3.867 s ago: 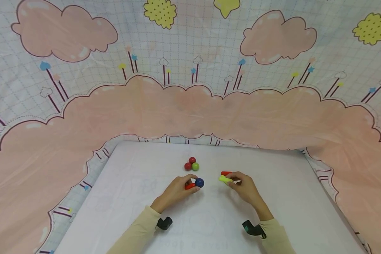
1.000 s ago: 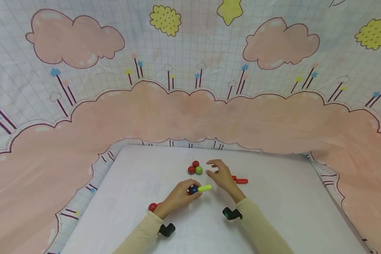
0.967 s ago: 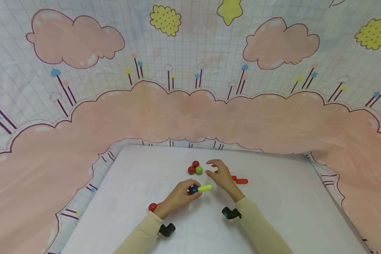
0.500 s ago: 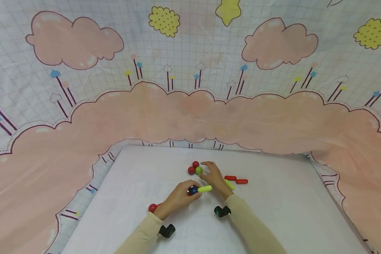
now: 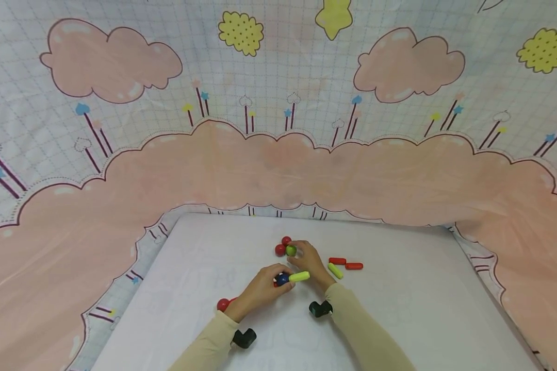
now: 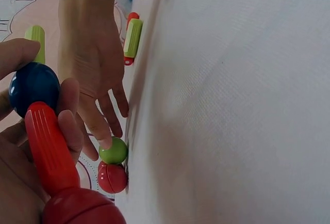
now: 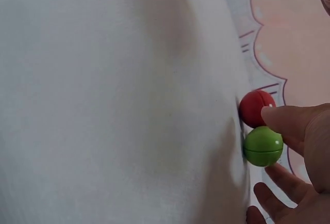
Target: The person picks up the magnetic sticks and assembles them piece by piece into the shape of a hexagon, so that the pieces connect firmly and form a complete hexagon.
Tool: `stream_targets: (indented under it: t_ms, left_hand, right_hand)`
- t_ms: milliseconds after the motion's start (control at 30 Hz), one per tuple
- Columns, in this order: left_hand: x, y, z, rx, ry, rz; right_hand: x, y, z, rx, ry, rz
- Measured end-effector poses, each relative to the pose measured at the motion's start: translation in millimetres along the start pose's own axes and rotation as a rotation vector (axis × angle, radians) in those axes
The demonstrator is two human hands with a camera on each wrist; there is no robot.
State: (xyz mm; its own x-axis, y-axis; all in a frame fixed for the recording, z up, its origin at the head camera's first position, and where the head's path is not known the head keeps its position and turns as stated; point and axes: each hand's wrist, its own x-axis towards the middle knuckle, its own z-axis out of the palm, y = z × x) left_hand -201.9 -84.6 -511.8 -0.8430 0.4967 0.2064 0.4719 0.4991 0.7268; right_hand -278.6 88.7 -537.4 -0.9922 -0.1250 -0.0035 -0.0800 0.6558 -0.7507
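Note:
My left hand [image 5: 262,285] holds a blue ball [image 6: 34,89] that joins a red stick [image 6: 50,149] to a yellow-green stick [image 5: 299,276]. At the red stick's other end sits a red ball [image 6: 82,208]. In the head view, a red ball [image 5: 223,304] with a bit of red stick shows beside the left wrist; the hand hides what it connects to. My right hand [image 5: 308,260] has thumb and fingers around a green ball [image 7: 263,146], the thumb touching it. The green ball is in a cluster with two red balls [image 5: 280,250].
Right of the right hand lie two red sticks [image 5: 337,261] and a yellow-green stick [image 5: 336,270] on the white table [image 5: 413,309]. A patterned cloth [image 5: 306,175] surrounds the table's back and sides.
The yellow-green stick has joined the blue ball since the oldest frame. My right hand has moved left from near the loose sticks to the green ball and narrowed around it. The left hand stays nearly still lately.

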Motion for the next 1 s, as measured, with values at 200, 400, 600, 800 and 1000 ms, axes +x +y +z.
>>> stream_targets:
  t_ms: [200,400,600,800,1000]
  left_hand:
    - [0.7,0.4,0.6,-0.006,0.002,0.006]
    - [0.2,0.6,1.7,0.003,0.004,0.005]
    - [-1.3,-0.7,3.1,-0.002,0.01,0.007]
    - [-1.3,-3.2,3.7,-0.013,0.021,0.021]
    - [-0.8,-5.0,2.4,-0.009,0.028,-0.001]
  right_hand:
    - [-0.4,1.6,1.5,-0.008,0.011,-0.016]
    - [-0.7,4.1,2.8,0.0,0.047,-0.017]
    - [-3.9,4.9,1.5,0.024,0.042,-0.017]
    - [-9.6,4.2,-3.2,0.096,0.053,-0.034]
    - [-14.2,-4.8,-12.8,0.143,0.092,-0.044]
